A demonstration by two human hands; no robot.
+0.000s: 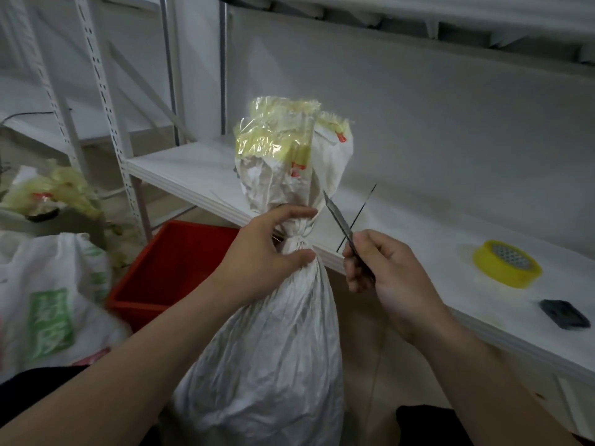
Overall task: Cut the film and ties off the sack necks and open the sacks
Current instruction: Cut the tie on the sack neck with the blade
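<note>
A white woven sack stands upright in front of me, its neck cinched tight. Above the neck the sack's top flares out, wrapped in yellowish clear film. My left hand grips the neck, thumb below and fingers above the cinched part. My right hand holds a thin knife with the blade pointing up and left, its tip just right of the neck and apart from it.
A white shelf runs behind the sack, carrying a yellow tape roll, a dark small object and a thin black tie. A red crate sits on the floor to the left. Another white sack with green print lies at left.
</note>
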